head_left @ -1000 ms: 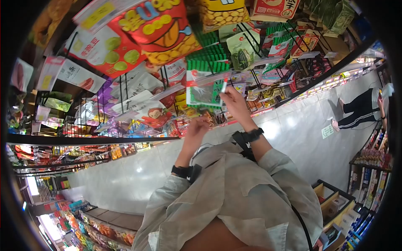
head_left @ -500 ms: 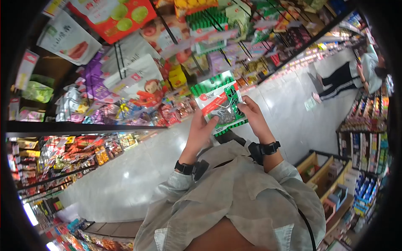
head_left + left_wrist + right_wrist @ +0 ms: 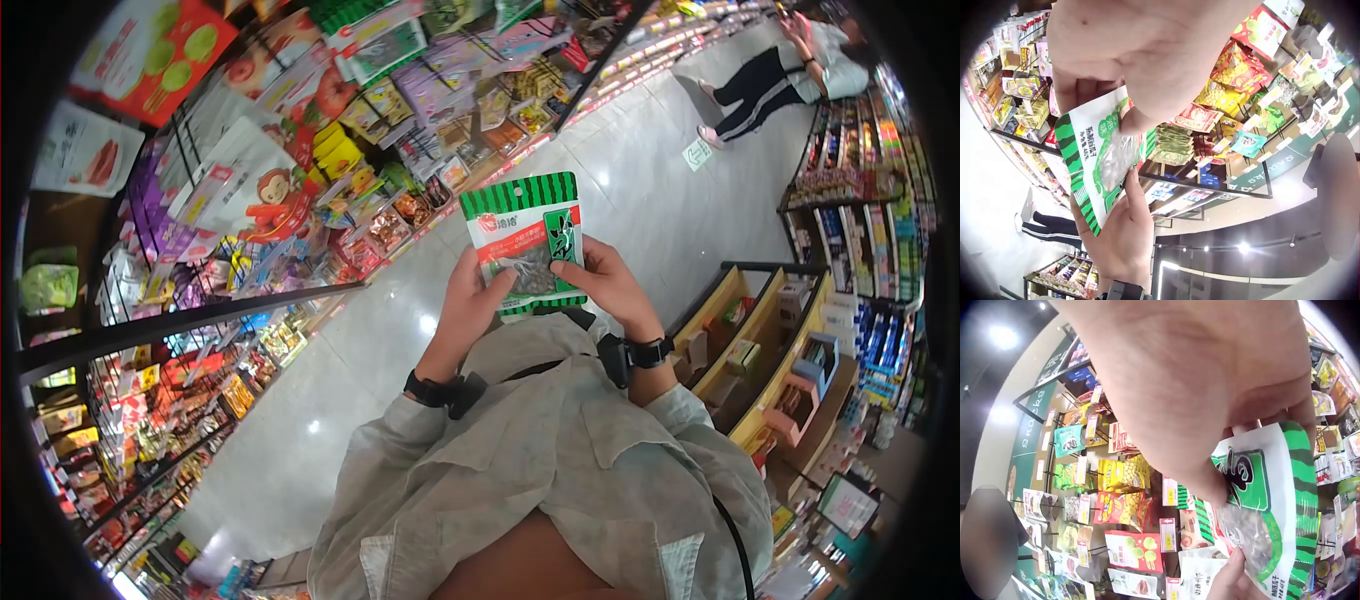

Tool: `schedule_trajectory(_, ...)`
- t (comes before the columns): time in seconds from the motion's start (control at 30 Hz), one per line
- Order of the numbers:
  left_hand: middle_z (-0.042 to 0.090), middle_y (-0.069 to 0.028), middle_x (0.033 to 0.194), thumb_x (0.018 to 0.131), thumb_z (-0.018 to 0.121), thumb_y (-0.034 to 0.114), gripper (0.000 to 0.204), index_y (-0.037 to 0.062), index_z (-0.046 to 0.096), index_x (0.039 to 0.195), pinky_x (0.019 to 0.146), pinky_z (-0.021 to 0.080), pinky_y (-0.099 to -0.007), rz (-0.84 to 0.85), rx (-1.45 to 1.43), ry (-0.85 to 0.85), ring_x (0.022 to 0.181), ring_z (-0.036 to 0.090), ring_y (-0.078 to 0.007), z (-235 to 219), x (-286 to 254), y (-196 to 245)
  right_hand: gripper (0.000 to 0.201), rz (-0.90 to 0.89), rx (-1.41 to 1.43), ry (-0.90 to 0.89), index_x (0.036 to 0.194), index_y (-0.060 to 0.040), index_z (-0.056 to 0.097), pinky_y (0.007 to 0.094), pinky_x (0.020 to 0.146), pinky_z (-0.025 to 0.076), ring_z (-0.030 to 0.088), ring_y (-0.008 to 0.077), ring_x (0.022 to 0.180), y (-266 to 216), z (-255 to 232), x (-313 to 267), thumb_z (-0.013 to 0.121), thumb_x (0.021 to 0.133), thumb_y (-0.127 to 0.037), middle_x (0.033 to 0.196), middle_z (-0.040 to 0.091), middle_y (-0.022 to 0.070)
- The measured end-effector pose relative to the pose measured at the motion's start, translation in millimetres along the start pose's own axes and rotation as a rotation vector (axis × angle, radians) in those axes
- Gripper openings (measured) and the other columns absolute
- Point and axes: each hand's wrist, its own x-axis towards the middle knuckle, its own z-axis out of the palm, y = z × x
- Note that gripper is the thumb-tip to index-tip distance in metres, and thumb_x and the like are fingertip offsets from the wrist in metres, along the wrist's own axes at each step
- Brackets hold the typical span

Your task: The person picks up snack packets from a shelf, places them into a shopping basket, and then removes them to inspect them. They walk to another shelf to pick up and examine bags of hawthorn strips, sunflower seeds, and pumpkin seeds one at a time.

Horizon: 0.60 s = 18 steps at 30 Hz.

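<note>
A green, white and red bag of seeds (image 3: 525,240) with striped ends and a clear window is held upright in front of the body. My left hand (image 3: 478,292) grips its left edge, thumb lying over the front by the window. On the opposite edge my right hand (image 3: 608,283) pinches it the same way, fingers hidden behind. In the left wrist view the bag (image 3: 1100,156) sits between both hands, and its dark seeds show through the plastic. The right wrist view shows the bag's lower striped end (image 3: 1300,506) close to the palm.
A snack rack (image 3: 200,325) with hanging bags, among them a white bag with a monkey (image 3: 262,180), stands ahead and left. Grey floor tiles (image 3: 370,370) run alongside. A person (image 3: 790,75) stands in the aisle at upper right. Wooden display bins (image 3: 745,360) are on the right.
The bag has come away from the rack's hanging row and down towards my body. My left hand has joined the right on it. The view has turned away from the rack.
</note>
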Motion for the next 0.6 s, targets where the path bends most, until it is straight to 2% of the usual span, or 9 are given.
schedule_trajectory(0.2,0.062,-0.0062,0.131,0.097,0.061,-0.001,0.044,0.0007,0.049,0.139,0.101,0.046,-0.0306,-0.034,0.078,-0.094,0.119,0.058,-0.0132,87.7,11.3,-5.6,0.032,-0.072,0.135,0.131,0.128,0.001,0.063,0.0264,0.09,0.05,0.06,0.0063,0.101,6.4,-67.8,-53.6,0.068,0.097,-0.007,0.115,0.069,0.0)
schedule_trajectory(0.37,0.061,-0.0058,0.13,0.099,0.06,0.002,0.043,0.0003,0.048,0.14,0.1,0.047,-0.0305,-0.096,0.083,-0.169,0.117,0.059,-0.013,186.5,9.4,-38.6,0.033,-0.167,0.239,0.265,0.129,0.0001,0.063,0.0269,0.091,0.05,0.061,0.0069,0.103,22.0,-146.0,-109.3,0.069,0.096,-0.006,0.116,0.07,0.0)
schedule_trajectory(0.47,0.062,-0.0062,0.13,0.1,0.06,0.003,0.043,0.0004,0.048,0.14,0.1,0.047,-0.0308,-0.126,0.145,-0.183,0.117,0.059,-0.0134,238.0,8.5,-55.2,0.034,-0.187,0.306,0.282,0.129,-0.0009,0.063,0.0265,0.09,0.05,0.06,0.0067,0.103,27.8,-186.3,-139.8,0.069,0.096,-0.005,0.115,0.07,-0.0006)
schedule_trajectory(0.6,0.062,-0.0068,0.13,0.1,0.059,0.003,0.041,0.0002,0.049,0.14,0.1,0.048,-0.0313,-0.182,0.177,-0.217,0.118,0.059,-0.0143,283.6,5.0,-69.3,0.034,-0.206,0.32,0.274,0.129,-0.0018,0.063,0.0257,0.09,0.05,0.06,0.006,0.101,39.8,-225.0,-173.1,0.069,0.096,-0.004,0.115,0.07,-0.0011)
